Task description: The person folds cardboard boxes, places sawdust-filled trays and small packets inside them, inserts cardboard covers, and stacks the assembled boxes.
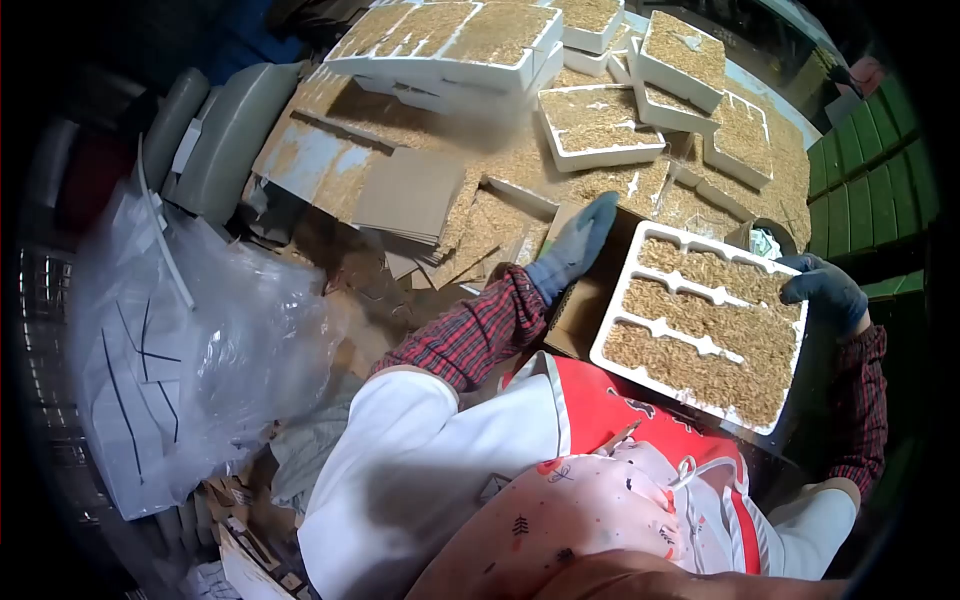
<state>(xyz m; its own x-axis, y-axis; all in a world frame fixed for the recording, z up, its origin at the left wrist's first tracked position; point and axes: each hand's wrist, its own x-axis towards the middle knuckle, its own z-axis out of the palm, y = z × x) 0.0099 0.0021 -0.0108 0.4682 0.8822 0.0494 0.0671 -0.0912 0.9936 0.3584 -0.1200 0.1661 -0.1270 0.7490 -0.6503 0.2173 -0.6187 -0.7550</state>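
A white foam tray (715, 345) filled with wood shavings in long compartments sits tilted over a cardboard box (575, 325) in front of my body. My right hand (828, 287), in a blue-grey glove, is closed around the tray's upper right edge. My left hand (583, 245), gloved as well, lies along the box's far left wall with its fingers stretched out, apart from the tray. The tray hides most of the box's inside.
More shavings-filled foam trays (600, 125) are stacked on the worktable, which is strewn with shavings. Flat cardboard sheets (410, 195) lie left of my left hand. Clear plastic sheeting (215, 360) hangs at the left. Green boxes (870, 180) are piled at the right.
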